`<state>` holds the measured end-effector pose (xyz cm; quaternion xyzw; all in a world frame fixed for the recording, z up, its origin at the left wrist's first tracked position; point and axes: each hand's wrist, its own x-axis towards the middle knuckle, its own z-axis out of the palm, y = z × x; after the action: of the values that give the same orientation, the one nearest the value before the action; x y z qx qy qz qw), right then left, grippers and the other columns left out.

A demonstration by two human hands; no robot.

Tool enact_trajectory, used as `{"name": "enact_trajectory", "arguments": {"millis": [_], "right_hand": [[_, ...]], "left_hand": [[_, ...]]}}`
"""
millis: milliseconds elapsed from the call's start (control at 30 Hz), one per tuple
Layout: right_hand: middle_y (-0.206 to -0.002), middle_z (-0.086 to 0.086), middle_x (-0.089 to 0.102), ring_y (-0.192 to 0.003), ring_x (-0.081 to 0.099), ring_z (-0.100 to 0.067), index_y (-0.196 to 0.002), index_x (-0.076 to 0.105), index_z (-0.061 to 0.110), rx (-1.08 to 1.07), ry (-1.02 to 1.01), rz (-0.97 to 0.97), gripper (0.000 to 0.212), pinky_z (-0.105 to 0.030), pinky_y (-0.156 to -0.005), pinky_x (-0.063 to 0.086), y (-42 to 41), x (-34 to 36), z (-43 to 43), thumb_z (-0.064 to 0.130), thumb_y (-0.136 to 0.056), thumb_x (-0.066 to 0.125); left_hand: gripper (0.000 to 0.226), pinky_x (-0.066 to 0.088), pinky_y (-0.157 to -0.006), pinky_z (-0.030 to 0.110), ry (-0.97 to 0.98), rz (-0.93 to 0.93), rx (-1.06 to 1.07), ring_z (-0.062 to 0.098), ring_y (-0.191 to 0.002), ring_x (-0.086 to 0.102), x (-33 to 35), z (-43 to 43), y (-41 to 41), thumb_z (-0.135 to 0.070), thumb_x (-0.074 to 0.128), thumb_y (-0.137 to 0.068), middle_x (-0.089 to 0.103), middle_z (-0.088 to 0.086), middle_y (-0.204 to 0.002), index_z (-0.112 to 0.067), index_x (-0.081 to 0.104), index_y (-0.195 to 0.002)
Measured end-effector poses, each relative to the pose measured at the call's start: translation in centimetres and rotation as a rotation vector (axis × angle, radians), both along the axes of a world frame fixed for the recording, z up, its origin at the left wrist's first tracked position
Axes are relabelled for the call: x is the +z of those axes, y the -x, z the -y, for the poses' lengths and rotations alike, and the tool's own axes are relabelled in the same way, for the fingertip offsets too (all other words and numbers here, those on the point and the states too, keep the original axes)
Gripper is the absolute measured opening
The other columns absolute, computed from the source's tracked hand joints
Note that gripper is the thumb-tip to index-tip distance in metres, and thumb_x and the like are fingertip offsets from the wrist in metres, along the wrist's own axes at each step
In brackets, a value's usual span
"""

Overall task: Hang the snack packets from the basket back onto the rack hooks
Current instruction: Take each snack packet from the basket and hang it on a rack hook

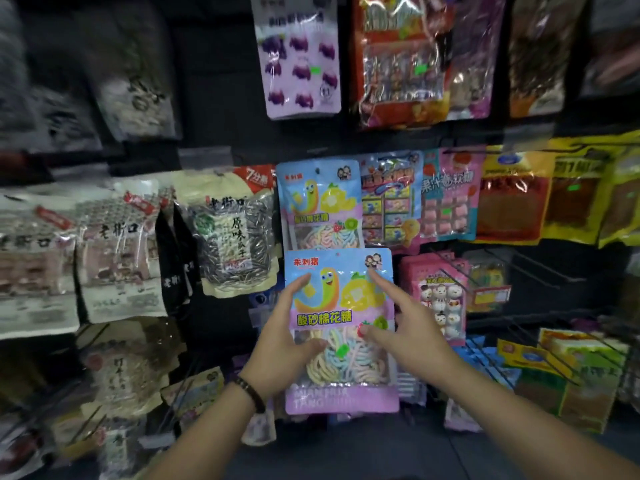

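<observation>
Two hands are on one snack packet, and both are yours. Your left hand (284, 336) clasps the left edge of the blue and purple marshmallow packet (341, 327), thumb across the front near the clear window, the other fingers spread up along the side. A dark bracelet (250, 393) sits on that wrist. Your right hand (403, 327) is mostly open: its thumb presses the front of the packet near the middle right, and the forefinger stretches up toward the top right corner, touching the printed face there. The remaining fingers are hidden behind the packet, so you cannot tell how they grip.

You hold the packet upright in front of the rack, its top edge just below a matching marshmallow packet (320, 202) that hangs on the row above. Just left of that one hangs a sunflower seed packet (235, 233). To the right of your packet hangs a pink packet printed with small snowmen (438, 299), and bare black hooks (540, 268) jut out farther right. Higher and farther up, a pale purple packet (299, 60) hangs on the top row. The basket is out of view.
</observation>
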<state>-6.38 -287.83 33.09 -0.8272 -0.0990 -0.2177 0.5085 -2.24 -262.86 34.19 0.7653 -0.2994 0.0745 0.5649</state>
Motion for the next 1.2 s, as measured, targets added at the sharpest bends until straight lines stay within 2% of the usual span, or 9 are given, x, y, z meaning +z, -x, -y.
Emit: {"name": "enact_trajectory", "arguments": {"millis": [167,267,500,633,800,1000,1067,1133,1200], "right_hand": [[-0.167,0.035,0.027,-0.144,0.026,0.016,-0.156,0.025,0.069,0.000,0.129,0.059,0.100,-0.046,-0.125,0.041,-2.7,6.9,0.6,0.025,-0.091,0.086],[-0.167,0.031,0.029,-0.144,0.027,0.011,-0.161,0.026,0.059,-0.010,0.182,0.116,0.100,-0.044,-0.127,0.038,-4.4,10.4,0.7,0.025,-0.090,0.087],[-0.169,0.017,0.037,-0.086,0.066,0.000,-0.161,0.029,0.057,-0.017,0.199,0.143,0.101,-0.005,-0.070,0.047,-7.5,14.6,0.6,0.018,-0.089,0.087],[-0.171,0.013,0.036,-0.137,0.060,-0.020,-0.163,0.030,0.054,-0.017,0.201,0.130,0.100,-0.002,-0.067,0.051,-8.2,14.8,0.5,0.014,-0.089,0.085],[-0.173,0.008,0.034,-0.110,0.071,-0.045,-0.163,0.028,0.053,-0.036,0.232,0.083,0.100,-0.009,-0.065,0.057,-8.9,14.5,0.9,0.015,-0.090,0.084],[-0.171,0.012,0.036,-0.124,0.061,-0.052,-0.162,0.030,0.054,-0.024,0.222,0.070,0.101,-0.010,-0.068,0.057,-9.2,14.5,1.2,0.015,-0.088,0.086],[-0.168,0.010,0.040,-0.113,0.070,-0.048,-0.160,0.031,0.056,-0.015,0.214,0.054,0.101,-0.018,-0.066,0.061,-8.9,14.9,1.3,0.014,-0.087,0.086],[-0.160,0.001,0.052,-0.073,0.075,-0.024,-0.160,0.033,0.054,-0.011,0.210,0.033,0.101,-0.027,-0.058,0.062,-8.9,15.3,1.3,0.012,-0.085,0.087],[-0.147,0.003,0.058,-0.051,0.062,-0.001,-0.163,0.033,0.048,-0.038,0.239,0.006,0.103,-0.017,-0.051,0.054,-9.4,15.6,1.2,0.012,-0.084,0.088]], "left_hand": [[0.102,0.058,-0.094,0.018,0.000,0.048,-0.049,0.005,-0.136,0.060,5.6,0.5,-3.2,0.002,0.084,-0.087,0.045,-0.016,-0.161,-0.060,0.036,-0.151],[0.103,0.058,-0.092,0.017,0.037,0.087,-0.023,0.003,-0.132,0.063,8.2,0.9,-4.8,0.008,0.085,-0.084,0.047,-0.017,-0.158,-0.054,0.038,-0.152],[0.106,0.064,-0.079,0.026,0.055,0.122,0.061,0.019,-0.121,0.070,11.6,1.4,-7.1,0.010,0.085,-0.081,0.047,-0.027,-0.148,-0.046,0.036,-0.156],[0.106,0.062,-0.101,0.039,0.010,0.110,0.079,0.023,-0.135,0.060,12.0,1.2,-7.7,0.005,0.087,-0.082,0.039,-0.019,-0.159,-0.047,0.034,-0.158],[0.108,0.062,-0.096,0.054,-0.032,0.067,0.078,0.029,-0.131,0.064,11.5,1.4,-7.8,0.001,0.087,-0.082,0.035,-0.023,-0.160,-0.051,0.030,-0.158],[0.109,0.058,-0.106,0.051,-0.027,0.041,0.060,0.024,-0.144,0.054,11.5,1.2,-8.2,0.000,0.087,-0.084,0.033,-0.018,-0.167,-0.049,0.028,-0.161],[0.109,0.061,-0.103,0.048,-0.040,0.027,0.060,0.023,-0.139,0.058,11.6,1.2,-8.3,0.000,0.087,-0.084,0.035,-0.015,-0.165,-0.049,0.029,-0.161],[0.109,0.062,-0.100,0.050,-0.052,0.012,0.065,0.026,-0.134,0.063,11.8,1.2,-8.7,0.001,0.087,-0.083,0.036,-0.010,-0.167,-0.047,0.029,-0.161],[0.109,0.066,-0.090,0.048,-0.053,-0.031,0.065,0.026,-0.118,0.074,12.1,1.3,-9.2,0.004,0.086,-0.084,0.037,-0.005,-0.167,-0.047,0.030,-0.161]]}}
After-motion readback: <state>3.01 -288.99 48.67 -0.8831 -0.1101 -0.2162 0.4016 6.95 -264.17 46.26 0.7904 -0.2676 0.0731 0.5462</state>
